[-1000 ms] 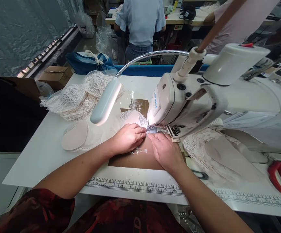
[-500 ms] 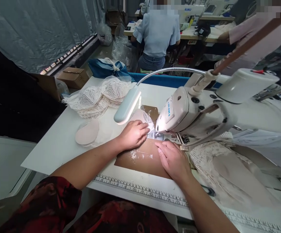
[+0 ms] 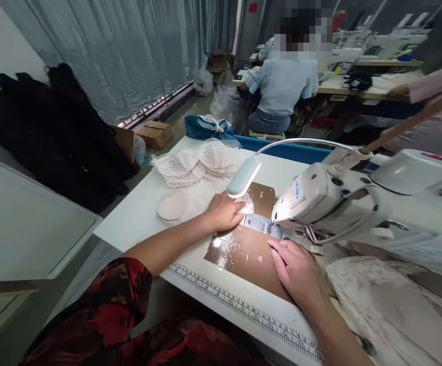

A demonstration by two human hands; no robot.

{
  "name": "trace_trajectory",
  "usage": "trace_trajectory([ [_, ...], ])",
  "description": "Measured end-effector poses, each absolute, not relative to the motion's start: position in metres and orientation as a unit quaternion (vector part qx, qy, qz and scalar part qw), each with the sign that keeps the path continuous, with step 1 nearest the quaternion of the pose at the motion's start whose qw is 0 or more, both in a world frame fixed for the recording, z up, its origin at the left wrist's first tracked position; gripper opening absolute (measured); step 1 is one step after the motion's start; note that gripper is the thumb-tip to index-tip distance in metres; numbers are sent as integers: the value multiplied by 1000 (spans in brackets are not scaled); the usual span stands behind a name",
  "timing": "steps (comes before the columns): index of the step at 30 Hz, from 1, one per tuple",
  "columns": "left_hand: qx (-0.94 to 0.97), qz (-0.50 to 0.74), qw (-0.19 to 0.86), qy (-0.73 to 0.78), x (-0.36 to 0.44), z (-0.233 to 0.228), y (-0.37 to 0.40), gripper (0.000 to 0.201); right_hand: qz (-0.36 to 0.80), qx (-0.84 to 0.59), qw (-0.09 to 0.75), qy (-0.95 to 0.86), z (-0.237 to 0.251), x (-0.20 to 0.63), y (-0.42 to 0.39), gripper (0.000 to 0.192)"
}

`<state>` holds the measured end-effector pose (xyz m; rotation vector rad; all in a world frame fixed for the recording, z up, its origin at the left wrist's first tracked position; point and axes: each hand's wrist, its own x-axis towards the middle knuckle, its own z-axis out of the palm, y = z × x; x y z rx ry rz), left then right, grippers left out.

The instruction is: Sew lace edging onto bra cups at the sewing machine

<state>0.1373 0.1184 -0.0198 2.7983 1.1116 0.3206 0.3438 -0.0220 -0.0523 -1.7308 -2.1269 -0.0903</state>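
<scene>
Head | left hand (image 3: 224, 211) shifted left, flat on lace piece (image 3: 248, 204) | right hand (image 3: 297, 267) flat, holding nothing

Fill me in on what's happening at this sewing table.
A person sits at a white sewing machine. The left hand lies on a lace piece under the lamp, beside the needle area. The right hand rests flat on the brown plate in front of the machine. A stack of lace cups sits at the table's far side, and more pieces lie to the right. Another person works at a table behind.
</scene>
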Motion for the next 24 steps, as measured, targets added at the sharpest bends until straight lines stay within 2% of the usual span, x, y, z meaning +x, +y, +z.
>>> trace_trajectory([
  [3,913,112,71,386,107,-2,115,39,-44,-608,201,-767,-53,345,-22,31],
  [8,794,188,-57,575,9,-6,108,38,-51,-610,204,-764,-54,343,-25,31],
  [13,785,202,7,585,-59,-25,81,39,-24,-624,194,-757,-52,341,-25,31],
  [15,802,201,85,556,-60,-20,64,39,-13,-627,190,-756,-51,340,-25,31],
  [18,778,152,378,478,-35,-4,43,29,-1,-622,197,-758,-49,341,-25,30],
  [20,747,132,517,395,-6,6,38,26,12,-614,225,-757,-48,341,-27,29],
  [22,748,114,574,313,28,9,41,29,30,-606,274,-746,-45,341,-30,27],
  [24,791,109,543,261,65,5,49,43,50,-583,331,-741,-42,342,-34,23],
])
